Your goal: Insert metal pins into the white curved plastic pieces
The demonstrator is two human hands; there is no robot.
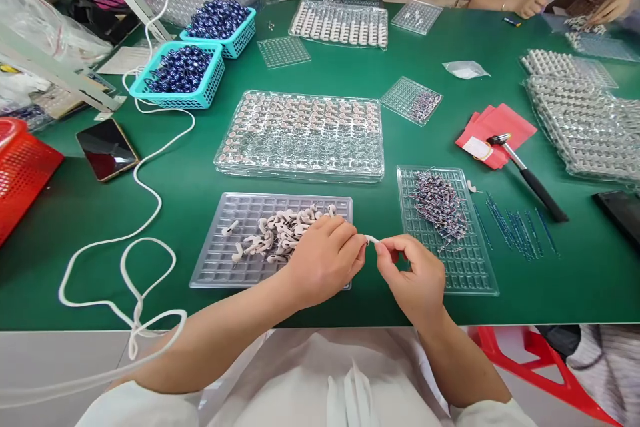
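My left hand (pixel 325 257) is closed in a pinch over the right side of a grey tray (pixel 207 267). Between its fingertips and those of my right hand (pixel 415 273), also pinched, is a small white earbud piece (pixel 371 239), partly hidden by the fingers. A heap of loose white earbud pieces (pixel 280 230) lies in the grey tray, with a few apart at its left. Just beyond my right hand, a clear plastic tray (pixel 480 273) carries a tangled pile of small parts with thin wires (pixel 440 207).
Clear trays filled with earbud pieces (pixel 300 127) lie ahead. A hammer (pixel 533 180), red envelopes (pixel 515 123) and thin blue strips (pixel 520 233) are to the right. At left are a phone (pixel 107 149), a white cable (pixel 150 213) and blue baskets (pixel 207 93). Two people work opposite.
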